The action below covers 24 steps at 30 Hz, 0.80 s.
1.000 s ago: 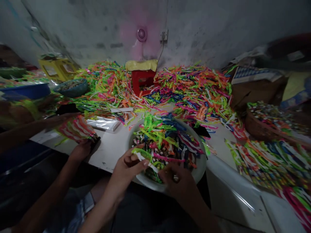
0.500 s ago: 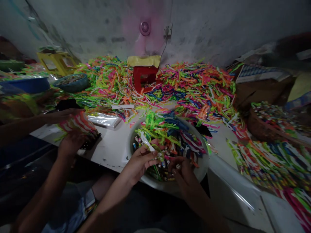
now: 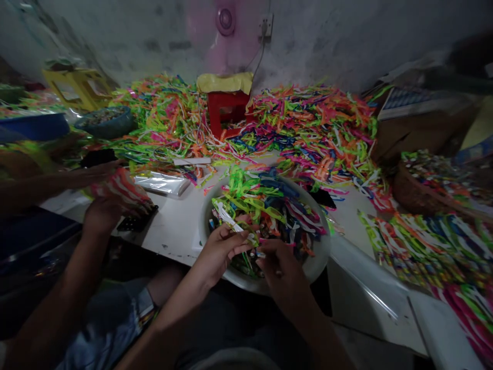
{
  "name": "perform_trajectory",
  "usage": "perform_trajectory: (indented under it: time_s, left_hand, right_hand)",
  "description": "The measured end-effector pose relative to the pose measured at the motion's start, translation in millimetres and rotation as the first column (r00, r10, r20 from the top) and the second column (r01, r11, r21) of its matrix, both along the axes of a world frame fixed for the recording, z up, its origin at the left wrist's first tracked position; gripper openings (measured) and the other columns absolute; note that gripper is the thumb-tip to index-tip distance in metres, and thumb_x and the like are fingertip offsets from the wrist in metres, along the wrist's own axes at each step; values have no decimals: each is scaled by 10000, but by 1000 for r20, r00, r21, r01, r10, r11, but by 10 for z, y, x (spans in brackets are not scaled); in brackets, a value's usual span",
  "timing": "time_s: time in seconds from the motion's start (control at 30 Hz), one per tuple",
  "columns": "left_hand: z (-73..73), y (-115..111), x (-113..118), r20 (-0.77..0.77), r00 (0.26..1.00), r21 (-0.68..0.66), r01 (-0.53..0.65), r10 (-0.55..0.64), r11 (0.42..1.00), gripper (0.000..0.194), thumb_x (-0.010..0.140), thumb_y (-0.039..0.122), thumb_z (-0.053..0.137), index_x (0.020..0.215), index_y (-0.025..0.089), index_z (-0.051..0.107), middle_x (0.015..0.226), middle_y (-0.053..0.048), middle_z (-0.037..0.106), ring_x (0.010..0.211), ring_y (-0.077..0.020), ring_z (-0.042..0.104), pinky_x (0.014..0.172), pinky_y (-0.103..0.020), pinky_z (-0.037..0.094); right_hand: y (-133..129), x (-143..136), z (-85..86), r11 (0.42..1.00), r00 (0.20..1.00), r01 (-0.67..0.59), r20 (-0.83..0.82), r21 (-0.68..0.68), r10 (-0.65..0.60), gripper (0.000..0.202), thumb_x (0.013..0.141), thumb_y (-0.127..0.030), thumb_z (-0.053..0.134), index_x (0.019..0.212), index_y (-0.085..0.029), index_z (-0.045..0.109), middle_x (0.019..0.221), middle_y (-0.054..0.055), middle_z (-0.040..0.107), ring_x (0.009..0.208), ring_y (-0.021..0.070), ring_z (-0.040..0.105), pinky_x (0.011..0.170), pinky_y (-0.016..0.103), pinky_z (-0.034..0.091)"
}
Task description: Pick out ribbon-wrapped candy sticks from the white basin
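Note:
A round pale basin (image 3: 322, 257) holds colourful plastic strips and many small pieces. Above its front half, my left hand (image 3: 220, 254) pinches a white strip (image 3: 228, 216) and a yellow-green one between thumb and fingers. Close on its right, my right hand (image 3: 280, 262) has its fingers curled together near the ends of those strips, by a small light piece. Shadow and blur hide exactly what its fingertips grip.
At left, another person's hands (image 3: 100, 213) hold striped strips over a black block (image 3: 138, 218). Behind stand a red stool (image 3: 215, 115) and heaped strips (image 3: 316, 118). Strip bundles (image 3: 419, 241) lie at right, near a brown basket (image 3: 414, 190).
My right hand has moved slightly left and up, closer to my left hand, and its fingers now meet near the strips. The whole view has shifted a little.

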<state>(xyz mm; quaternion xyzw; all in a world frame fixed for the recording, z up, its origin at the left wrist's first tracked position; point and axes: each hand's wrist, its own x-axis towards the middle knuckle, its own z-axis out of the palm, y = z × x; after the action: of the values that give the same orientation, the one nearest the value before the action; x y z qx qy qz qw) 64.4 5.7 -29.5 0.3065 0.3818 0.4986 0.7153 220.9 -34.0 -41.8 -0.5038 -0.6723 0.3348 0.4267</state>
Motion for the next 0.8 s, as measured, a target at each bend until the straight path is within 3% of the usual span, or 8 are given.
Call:
perform_trajectory:
  time_s: [0.07, 0.23, 0.57, 0.7, 0.8]
  left_hand:
    - [-2, 3, 3, 14, 1000, 1, 1, -1, 1000, 449, 739, 170, 681, 1175, 166, 576, 1029, -74, 693, 860, -155, 662, 738, -237, 548]
    - [13, 7, 8, 11, 1000, 4, -3, 3, 1000, 460, 730, 170, 687, 1177, 168, 581, 1041, -72, 689, 861, -159, 663, 720, -234, 554]
    - [32, -8, -5, -4, 1000, 7, 23, -22, 1000, 360, 741, 181, 676, 1094, 141, 615, 1043, -87, 684, 854, -164, 659, 716, -237, 544]
    - [21, -1, 6, 1, 999, 12, 36, -36, 999, 343, 738, 188, 678, 1074, 152, 619, 1017, -75, 685, 850, -163, 650, 725, -246, 525]
    - [7, -3, 14, 8, 1000, 47, 14, -15, 999, 258, 729, 176, 682, 983, 153, 641, 900, -38, 691, 791, -133, 630, 708, -219, 497]
  right_hand:
    - [-7, -22, -15, 1000, 1000, -12, -9, 19, 12, 177, 891, -319, 455, 999, -209, 542, 1075, 83, 571, 921, 176, 573, 720, 257, 483]
    - [-21, -71, -35, 988, 987, 109, -109, -107, -121, 177, 879, -348, 482, 981, -204, 488, 1039, 96, 591, 900, 180, 591, 696, 263, 496]
    - [2, -73, -41, 996, 992, 64, -106, -56, -70, 144, 868, -322, 494, 946, -202, 495, 1038, 91, 594, 904, 173, 596, 696, 254, 499]
    - [30, -71, -13, 990, 994, 107, -6, -92, -108, 153, 872, -325, 483, 947, -192, 481, 907, 68, 604, 802, 164, 597, 687, 258, 475]
    - [61, -61, 2, 986, 999, 16, 36, -165, -10, 139, 888, -310, 444, 955, -189, 460, 815, 36, 598, 729, 149, 584, 657, 248, 447]
